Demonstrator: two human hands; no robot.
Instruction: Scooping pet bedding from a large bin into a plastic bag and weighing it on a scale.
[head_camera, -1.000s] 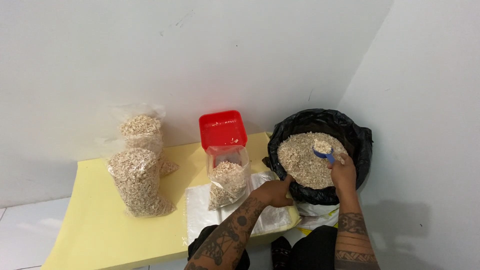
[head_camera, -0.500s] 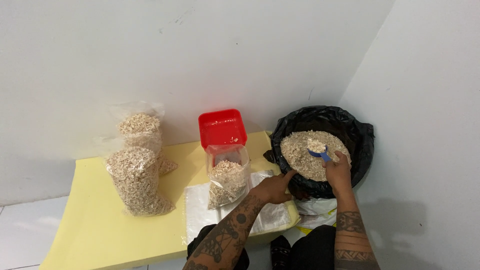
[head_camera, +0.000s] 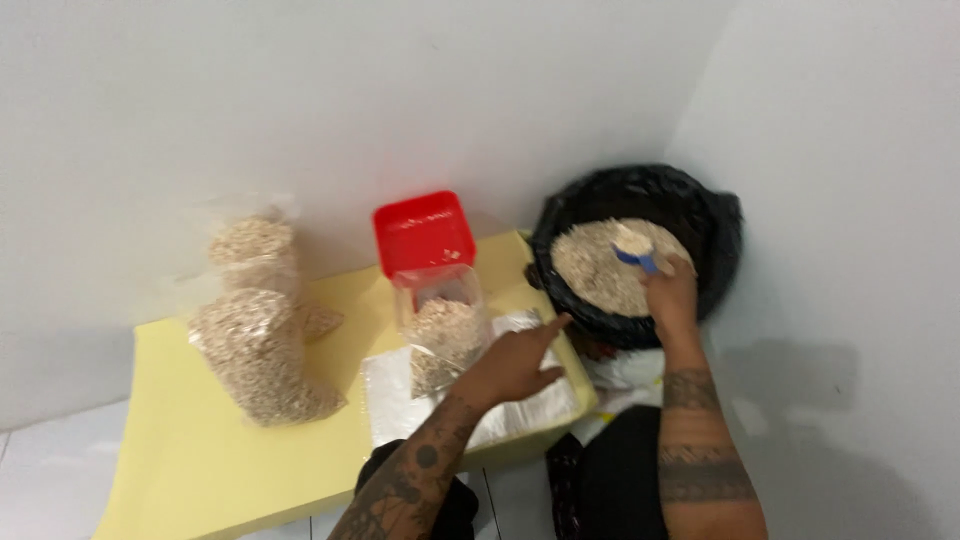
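My right hand (head_camera: 670, 297) grips a blue scoop (head_camera: 634, 250) heaped with pale flakes, held just above the flakes in a black-lined tub (head_camera: 700, 215) at the right. My left hand (head_camera: 515, 362) hovers with fingers spread over a stack of clear plastic bags (head_camera: 530, 405), off the tub's rim, beside a part-filled clear bag (head_camera: 442, 335) that stands upright in front of a red square container (head_camera: 423, 233).
Two filled clear bags of flakes (head_camera: 250, 345) stand at the left of the yellow tabletop (head_camera: 200, 460). White walls meet in a corner behind the tub. My dark-clad knees are below the table's front edge.
My left hand came off the tub's rim and moved left over the flat bags. The scoop rose slightly with its load. The view shifted and blurred.
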